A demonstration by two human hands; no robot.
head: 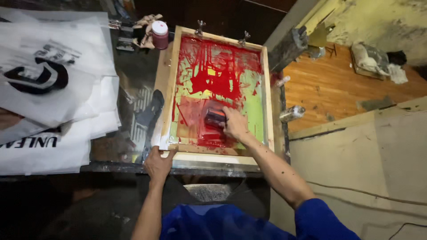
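A wooden-framed printing screen (168, 89) lies flat on a dark worktable, its green mesh smeared with red ink (218, 75). My right hand (234, 123) grips a small ink-covered squeegee (215, 117) pressed on the mesh near the frame's near side. My left hand (159, 164) holds the near left corner of the frame, fingers curled over its edge. Two metal hinge clamps (199, 27) hold the far edge of the frame.
A stack of white printed bags (49, 89) lies at the left. A red ink jar with a white lid (159, 34) and crumpled rags stand behind the frame. A wooden shelf (338, 84) with a small bottle (292, 113) is at the right.
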